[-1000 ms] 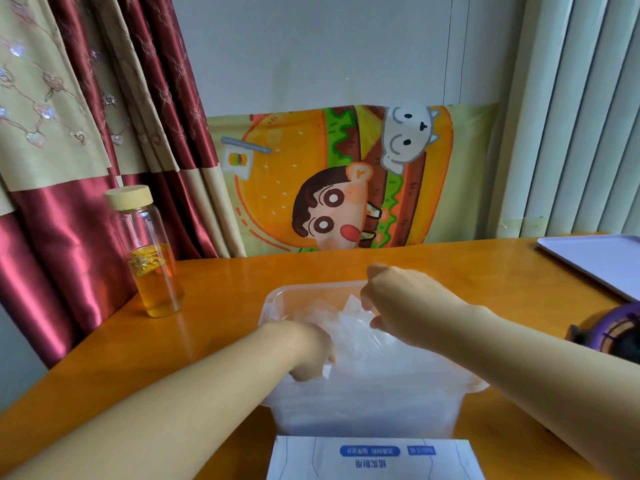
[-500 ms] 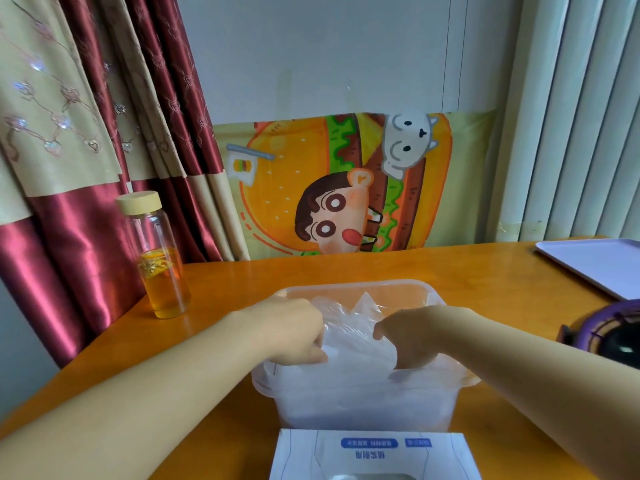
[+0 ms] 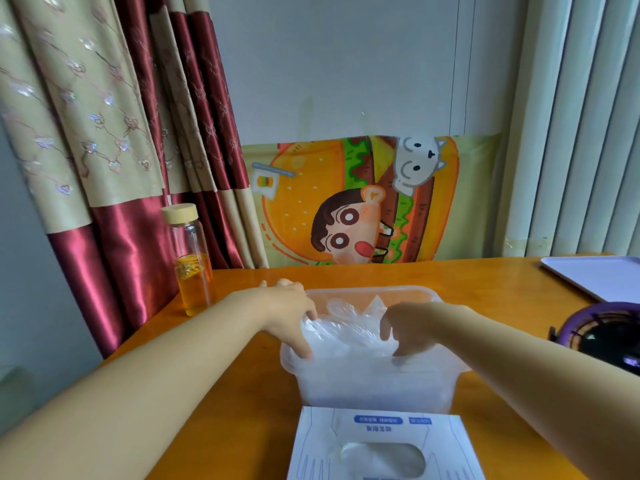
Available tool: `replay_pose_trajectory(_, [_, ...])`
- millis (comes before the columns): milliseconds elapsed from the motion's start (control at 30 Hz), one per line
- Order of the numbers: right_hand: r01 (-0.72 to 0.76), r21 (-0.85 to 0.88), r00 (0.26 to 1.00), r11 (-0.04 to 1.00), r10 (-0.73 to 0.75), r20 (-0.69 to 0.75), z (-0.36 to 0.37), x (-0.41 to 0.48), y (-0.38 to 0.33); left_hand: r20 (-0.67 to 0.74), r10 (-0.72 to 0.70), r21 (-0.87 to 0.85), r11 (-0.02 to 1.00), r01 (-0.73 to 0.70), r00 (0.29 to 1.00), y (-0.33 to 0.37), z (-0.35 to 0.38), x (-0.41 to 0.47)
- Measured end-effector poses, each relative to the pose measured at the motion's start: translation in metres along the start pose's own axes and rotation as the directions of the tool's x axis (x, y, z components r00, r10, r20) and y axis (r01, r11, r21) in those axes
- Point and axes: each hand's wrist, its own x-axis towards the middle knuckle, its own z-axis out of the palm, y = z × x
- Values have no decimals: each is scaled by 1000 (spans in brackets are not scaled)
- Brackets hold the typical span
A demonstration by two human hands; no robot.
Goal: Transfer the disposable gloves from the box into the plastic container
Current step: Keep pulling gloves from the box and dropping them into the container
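A clear plastic container (image 3: 367, 292) stands mid-table, filled with a heap of thin transparent disposable gloves (image 3: 349, 337). My left hand (image 3: 289, 315) lies at the container's left rim, fingers spread, thumb and fingertips pressing on the gloves. My right hand (image 3: 410, 329) arches over the right side of the heap, its fingertips pushing down into the gloves. The white glove box (image 3: 381, 427) with blue labels lies flat just in front of the container. More gloves (image 3: 384, 459) show through its oval opening.
A glass bottle (image 3: 192, 261) with amber liquid and a pale lid stands at the table's left back edge, beside the curtain. A white tray (image 3: 599, 275) lies at the right back. A purple and black round object (image 3: 609, 334) sits at the right edge.
Both hands came down onto the gloves in the container. The right hand dropped from above the heap; the left hand uncurled and spread at the left rim.
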Motion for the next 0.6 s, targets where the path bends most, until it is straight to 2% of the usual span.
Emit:
replay_pose_trajectory(200, [34, 21, 971, 999, -28, -237, -8, -17, -2, 26, -30, -209, 977, 34, 999, -6, 3, -13])
replay_pose_trajectory(333, [75, 39, 949, 996, -59, -310, -8, -35, -6, -9, -34, -348, 937, 29, 999, -5, 7, -25])
replay_pose_trajectory(467, [66, 59, 942, 996, -42, -332, -2, -43, -9, -210, -65, -343, 939, -11, 976, 4, 12, -36])
replay_pose_trajectory(600, [51, 136, 955, 989, -8, -297, 4, -33, -13, -475, 52, -215, 961, -173, 878, 31, 10, -34])
